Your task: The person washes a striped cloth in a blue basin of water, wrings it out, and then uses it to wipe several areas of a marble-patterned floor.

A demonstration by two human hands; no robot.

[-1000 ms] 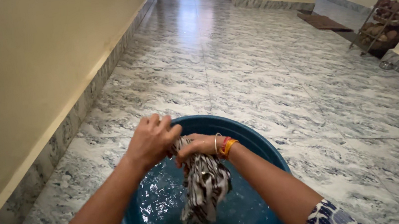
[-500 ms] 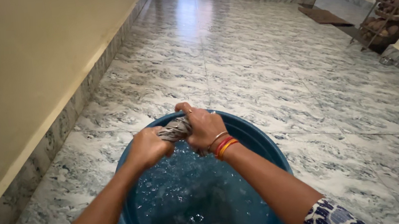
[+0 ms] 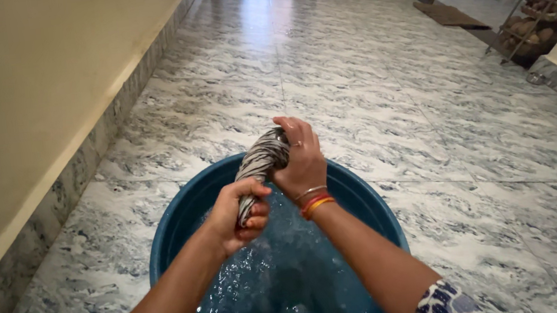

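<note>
A striped black-and-white cloth (image 3: pixel 261 160) is twisted into a tight rope above a round blue tub (image 3: pixel 180 216) of water. My left hand (image 3: pixel 240 217) grips the lower end of the cloth. My right hand (image 3: pixel 303 160), with bangles on the wrist, clasps the upper end, raised above the tub's far rim. Water in the tub (image 3: pixel 285 274) is rippled and splashing below the hands.
The tub stands on a marbled grey tile floor (image 3: pixel 354 85). A cream wall with a stone skirting (image 3: pixel 45 134) runs along the left. A metal rack of shoes (image 3: pixel 542 14) and a brown doormat (image 3: pixel 447 15) lie at the far right.
The hanging cloth was gathered and wrung into a twisted rope. My right hand rose higher while my left dropped below it, turning the twist more upright.
</note>
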